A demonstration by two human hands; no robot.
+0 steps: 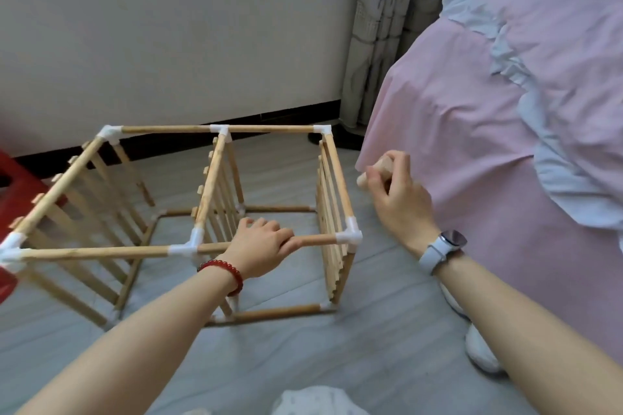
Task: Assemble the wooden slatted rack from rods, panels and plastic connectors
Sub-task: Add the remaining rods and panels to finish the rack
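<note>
The wooden rack (215, 185) stands on the grey floor as a two-bay frame of rods joined by white plastic connectors (350, 236), with slatted panels upright at the left, middle and right. My left hand (261, 244) grips the near top rod (313, 240) between the middle connector and the right corner connector. My right hand (396, 194) is raised to the right of the rack beside the bed, holding a short piece of wood (377, 170) in curled fingers. How long that piece is stays hidden by my fingers.
A bed with a pink sheet (488, 131) fills the right side, close to the rack. A red stool (13, 192) sits at the left edge. The wall and dark skirting (202, 126) run behind. White shoes (480, 352) and white cloth (313, 401) lie near my body.
</note>
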